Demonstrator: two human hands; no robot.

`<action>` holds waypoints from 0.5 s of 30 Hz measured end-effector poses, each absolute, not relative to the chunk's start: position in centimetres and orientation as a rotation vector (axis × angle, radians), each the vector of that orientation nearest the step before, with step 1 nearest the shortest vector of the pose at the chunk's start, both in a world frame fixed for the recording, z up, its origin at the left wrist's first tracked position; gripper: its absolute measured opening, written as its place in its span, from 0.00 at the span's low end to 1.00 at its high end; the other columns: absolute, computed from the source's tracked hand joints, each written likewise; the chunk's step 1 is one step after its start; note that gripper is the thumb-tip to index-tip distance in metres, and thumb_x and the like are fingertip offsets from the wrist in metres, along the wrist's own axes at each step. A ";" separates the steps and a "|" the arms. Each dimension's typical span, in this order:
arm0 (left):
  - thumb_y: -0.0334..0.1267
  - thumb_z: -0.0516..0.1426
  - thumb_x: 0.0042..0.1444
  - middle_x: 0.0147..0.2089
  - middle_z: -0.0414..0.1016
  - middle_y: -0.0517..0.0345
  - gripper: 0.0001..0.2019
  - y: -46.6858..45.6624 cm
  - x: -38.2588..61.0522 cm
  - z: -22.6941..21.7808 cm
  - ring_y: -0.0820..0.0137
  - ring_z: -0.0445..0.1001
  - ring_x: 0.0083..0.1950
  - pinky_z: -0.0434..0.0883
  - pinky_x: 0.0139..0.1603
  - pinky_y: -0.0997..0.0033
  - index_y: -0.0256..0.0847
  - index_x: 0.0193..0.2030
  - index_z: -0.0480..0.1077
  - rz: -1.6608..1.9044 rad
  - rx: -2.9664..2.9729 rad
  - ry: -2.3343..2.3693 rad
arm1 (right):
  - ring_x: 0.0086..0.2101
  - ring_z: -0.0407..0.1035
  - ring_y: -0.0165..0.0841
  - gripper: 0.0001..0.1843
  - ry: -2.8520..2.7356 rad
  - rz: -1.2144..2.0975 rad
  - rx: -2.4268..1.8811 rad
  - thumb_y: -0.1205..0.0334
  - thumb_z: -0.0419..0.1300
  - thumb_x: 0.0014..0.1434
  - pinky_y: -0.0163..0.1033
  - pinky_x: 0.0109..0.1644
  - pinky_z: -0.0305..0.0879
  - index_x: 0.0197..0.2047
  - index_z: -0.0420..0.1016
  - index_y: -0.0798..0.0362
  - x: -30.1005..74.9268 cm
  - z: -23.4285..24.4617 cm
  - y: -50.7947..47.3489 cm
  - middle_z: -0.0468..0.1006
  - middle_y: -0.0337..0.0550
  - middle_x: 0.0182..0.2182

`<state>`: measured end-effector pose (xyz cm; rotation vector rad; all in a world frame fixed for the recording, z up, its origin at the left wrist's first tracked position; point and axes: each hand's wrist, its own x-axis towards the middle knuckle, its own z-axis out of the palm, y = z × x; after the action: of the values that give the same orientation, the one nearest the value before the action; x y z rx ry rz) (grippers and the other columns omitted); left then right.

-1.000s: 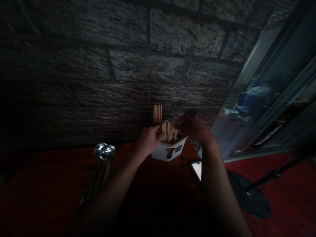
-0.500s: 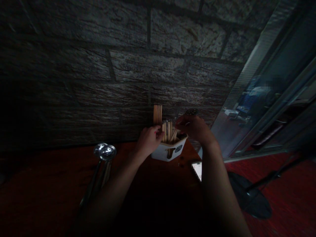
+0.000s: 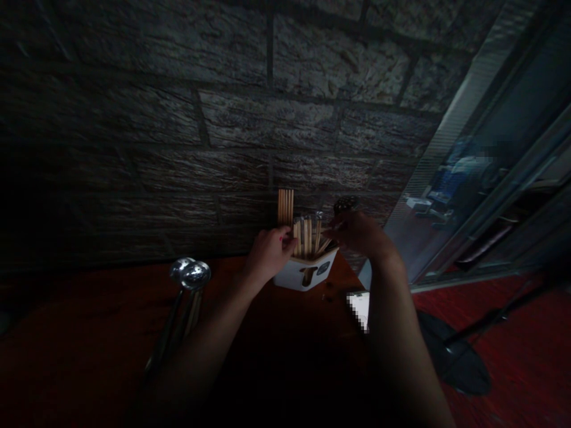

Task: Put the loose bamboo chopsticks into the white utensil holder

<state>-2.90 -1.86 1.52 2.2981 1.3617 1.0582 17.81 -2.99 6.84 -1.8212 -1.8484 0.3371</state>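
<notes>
A white holder (image 3: 289,278) with a cutout in its front stands on the table near the wall. Tall wooden chopsticks (image 3: 285,205) rise at its left side, and shorter chopsticks in clear wrappers (image 3: 305,239) fill the middle. My left hand (image 3: 270,254) curls around the holder's left rim, its fingertips beside the chopsticks; part of the grip is hidden. At the right end, my right hand (image 3: 360,235) is closed in a pinch at the top of slanted chopsticks (image 3: 325,245). Behind it shows the dark perforated head of a slotted spoon (image 3: 345,204).
Metal ladles (image 3: 195,276) lie on the reddish table (image 3: 111,309) to the left. A lit phone (image 3: 359,306) rests near the right edge, partly behind my forearm. A stone-block wall (image 3: 232,119) is behind; a glass door and round black stand base (image 3: 455,353) are right.
My right hand has shifted right and slightly down, away from the middle chopsticks. A wrapped bundle beside it now stands upright. My left hand stays in place.
</notes>
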 end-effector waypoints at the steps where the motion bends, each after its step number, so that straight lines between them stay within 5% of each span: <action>1: 0.36 0.57 0.58 0.41 0.83 0.48 0.11 -1.8 -2.9 1.5 0.63 0.81 0.40 0.73 0.41 0.67 0.36 0.45 0.75 1.062 2.296 1.360 | 0.23 0.74 0.32 0.14 -1.842 0.318 -1.827 0.55 0.66 0.51 0.33 0.28 0.64 0.38 0.79 0.55 18.0 6.8 -2.9 0.80 0.44 0.23; 15: 0.36 0.58 0.58 0.42 0.82 0.48 0.12 -1.7 -3.0 1.5 0.64 0.81 0.41 0.74 0.43 0.68 0.35 0.48 0.74 1.044 2.275 1.361 | 0.21 0.68 0.27 0.13 -1.816 0.666 -1.538 0.51 0.62 0.53 0.30 0.22 0.59 0.33 0.75 0.54 18.4 7.3 -4.0 0.75 0.38 0.22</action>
<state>-2.97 -1.75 1.48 2.2749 1.3609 1.0437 18.35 -4.03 7.28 -1.5380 -1.8156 0.6655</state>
